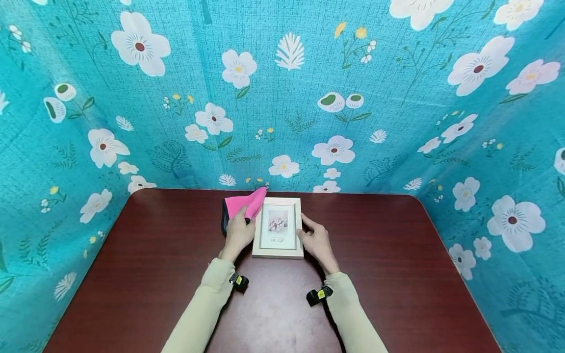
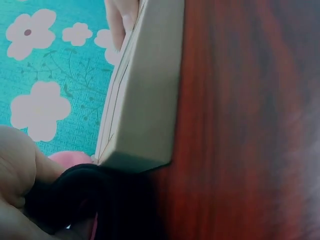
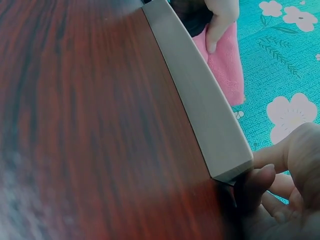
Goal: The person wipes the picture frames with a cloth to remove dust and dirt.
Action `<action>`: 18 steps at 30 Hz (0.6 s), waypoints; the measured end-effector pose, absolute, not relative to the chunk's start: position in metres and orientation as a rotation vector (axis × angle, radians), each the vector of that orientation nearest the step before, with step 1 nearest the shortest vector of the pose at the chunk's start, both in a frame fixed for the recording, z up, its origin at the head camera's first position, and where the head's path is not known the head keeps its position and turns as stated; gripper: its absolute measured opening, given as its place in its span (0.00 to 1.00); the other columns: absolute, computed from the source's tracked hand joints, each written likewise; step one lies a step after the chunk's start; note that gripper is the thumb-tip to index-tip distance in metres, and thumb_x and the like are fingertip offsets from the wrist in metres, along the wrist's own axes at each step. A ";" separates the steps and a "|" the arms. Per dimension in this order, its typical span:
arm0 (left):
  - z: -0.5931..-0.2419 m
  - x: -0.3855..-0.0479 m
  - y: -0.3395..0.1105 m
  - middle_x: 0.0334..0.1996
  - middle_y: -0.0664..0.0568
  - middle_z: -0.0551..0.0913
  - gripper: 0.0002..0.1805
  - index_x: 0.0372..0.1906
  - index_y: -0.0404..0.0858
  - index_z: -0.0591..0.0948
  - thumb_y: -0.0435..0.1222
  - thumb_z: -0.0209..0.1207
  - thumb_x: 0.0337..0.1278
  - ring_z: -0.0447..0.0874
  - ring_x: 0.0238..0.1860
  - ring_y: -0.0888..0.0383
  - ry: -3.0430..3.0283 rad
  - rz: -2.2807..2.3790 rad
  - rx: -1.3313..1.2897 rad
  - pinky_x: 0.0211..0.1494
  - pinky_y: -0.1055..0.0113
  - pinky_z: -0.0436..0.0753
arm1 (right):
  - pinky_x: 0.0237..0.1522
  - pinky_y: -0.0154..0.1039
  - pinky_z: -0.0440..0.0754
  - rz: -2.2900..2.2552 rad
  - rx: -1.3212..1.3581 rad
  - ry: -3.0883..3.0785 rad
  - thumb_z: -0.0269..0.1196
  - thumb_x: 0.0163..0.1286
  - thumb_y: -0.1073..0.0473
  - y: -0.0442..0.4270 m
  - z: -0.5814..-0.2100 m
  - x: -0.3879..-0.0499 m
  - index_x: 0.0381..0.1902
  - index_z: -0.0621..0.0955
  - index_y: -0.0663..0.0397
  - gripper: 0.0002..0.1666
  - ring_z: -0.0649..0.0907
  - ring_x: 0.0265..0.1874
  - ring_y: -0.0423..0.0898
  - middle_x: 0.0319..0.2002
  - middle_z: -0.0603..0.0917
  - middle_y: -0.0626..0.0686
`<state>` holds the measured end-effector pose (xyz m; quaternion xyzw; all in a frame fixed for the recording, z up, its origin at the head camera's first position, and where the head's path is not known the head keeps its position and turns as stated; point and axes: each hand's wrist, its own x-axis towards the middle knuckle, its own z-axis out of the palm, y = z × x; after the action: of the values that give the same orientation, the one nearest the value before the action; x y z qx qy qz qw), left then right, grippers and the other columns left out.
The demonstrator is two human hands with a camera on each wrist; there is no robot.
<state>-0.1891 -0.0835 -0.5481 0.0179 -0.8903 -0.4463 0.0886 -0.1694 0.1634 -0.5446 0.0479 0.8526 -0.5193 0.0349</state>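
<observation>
A cream picture frame (image 1: 278, 228) with a flower print lies face up near the table's back edge. My right hand (image 1: 316, 241) grips its right side, thumb on the front border; the right wrist view shows these fingers (image 3: 287, 155) at the frame's near corner. On the other side, my left hand (image 1: 238, 233) holds a cloth (image 1: 253, 201), pink on one face and black on the other, against the left border. Up close in the left wrist view, the cloth's black side (image 2: 115, 200) bunches at the frame's corner and hides part of my left fingers.
The dark red-brown wooden table (image 1: 388, 274) reaches out on both sides of the frame and toward me. Behind it and at both sides hangs a turquoise flowered curtain (image 1: 265, 117), close to the table's back edge. Each wrist wears a small black camera (image 1: 319, 295).
</observation>
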 end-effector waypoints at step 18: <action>-0.529 -0.146 -0.087 0.52 0.37 0.88 0.17 0.61 0.35 0.82 0.31 0.57 0.71 0.88 0.54 0.38 -2.722 -1.333 0.027 0.53 0.40 0.84 | 0.18 0.34 0.65 -1.570 0.111 2.648 0.66 0.74 0.60 0.164 -0.543 -0.169 0.78 0.75 0.44 0.35 0.66 0.13 0.41 0.12 0.67 0.45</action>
<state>-0.1459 -0.0869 -0.5291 0.0089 -0.8967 -0.4392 0.0554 -0.1692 0.1638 -0.5432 0.0361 0.8592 -0.5094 0.0307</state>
